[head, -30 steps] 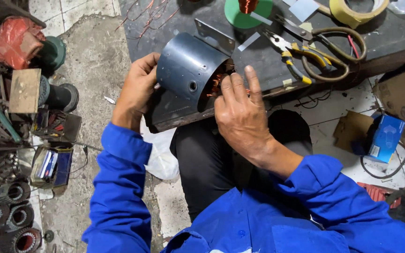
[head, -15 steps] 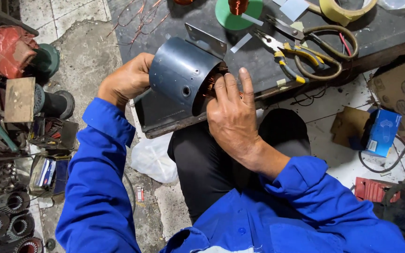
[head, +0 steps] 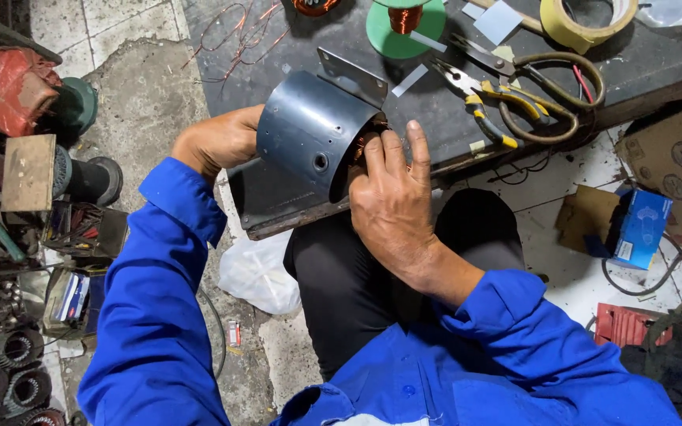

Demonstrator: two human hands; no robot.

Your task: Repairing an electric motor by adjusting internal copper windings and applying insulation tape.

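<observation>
A grey cylindrical motor housing lies on its side on a dark workbench, its open end with copper windings facing right. My left hand grips the housing's closed left end. At the open end my right hand rests flat, its fingers pressed against the windings. Both arms wear blue sleeves.
On the bench lie pliers, scissors, a tape roll, a green spool of copper wire and loose copper strands. Motor parts and stators crowd the floor at left. A blue box and cardboard sit at right.
The housing has been turned and shifted slightly; my left arm has come closer to my body, and my right fingers stay on the windings.
</observation>
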